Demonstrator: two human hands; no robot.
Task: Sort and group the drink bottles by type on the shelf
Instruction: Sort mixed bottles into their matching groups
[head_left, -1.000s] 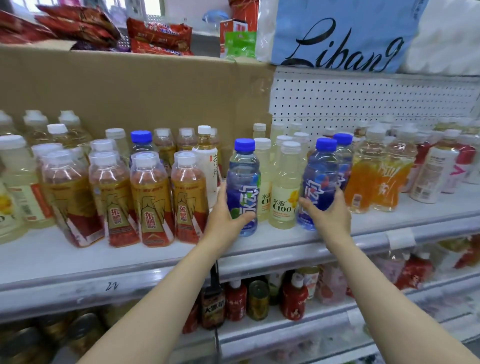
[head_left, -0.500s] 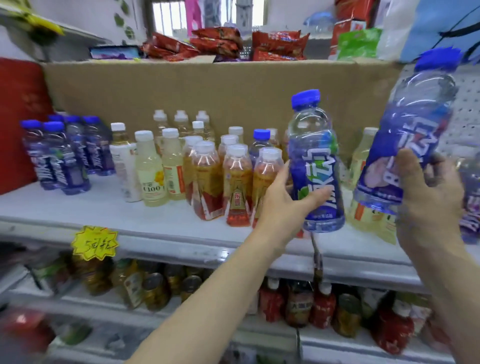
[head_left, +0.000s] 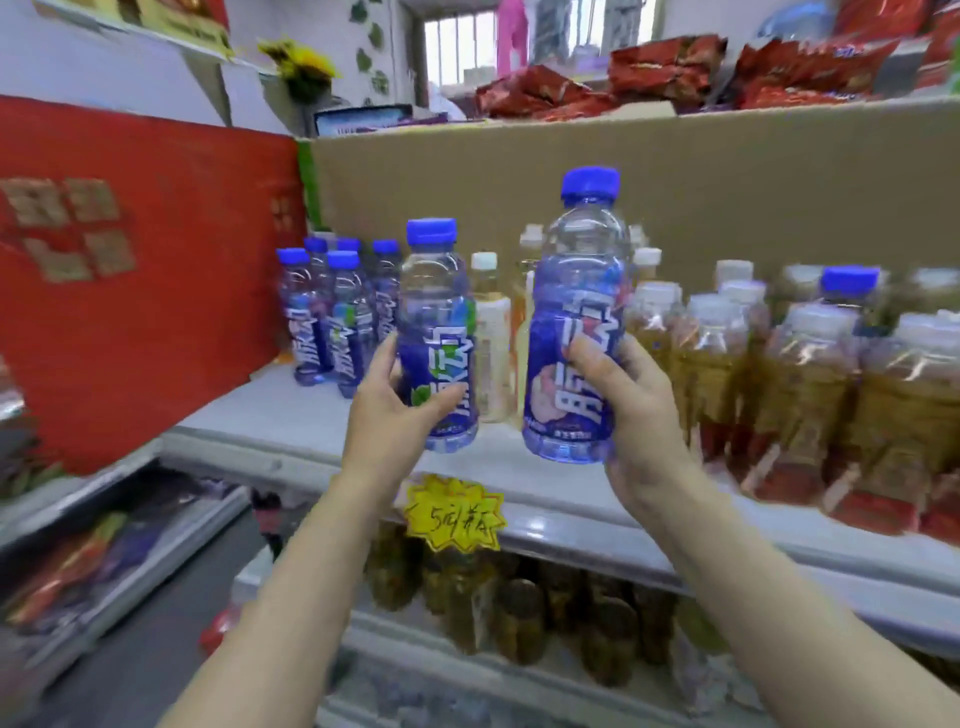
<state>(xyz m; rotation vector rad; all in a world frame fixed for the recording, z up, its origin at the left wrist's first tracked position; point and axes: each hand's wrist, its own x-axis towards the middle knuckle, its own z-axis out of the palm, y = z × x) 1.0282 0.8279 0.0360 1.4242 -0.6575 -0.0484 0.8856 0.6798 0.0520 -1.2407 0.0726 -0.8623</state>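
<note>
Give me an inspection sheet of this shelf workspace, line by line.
Surface: white shelf, bare strip at its left front.
Job's things: left hand holds a blue-capped bottle; right hand holds a second blue-capped bottle; both are upright, off the shelf. A cluster of matching blue bottles stands at the far left.
Clutter: pale bottles mid-shelf; amber drinks with red labels to the right, one blue cap among them.
Grips: each curled round its bottle.
Cables: nothing seen.
Surroundings: cardboard backing, red panel, yellow price tag, more goods on the lower shelf.
</note>
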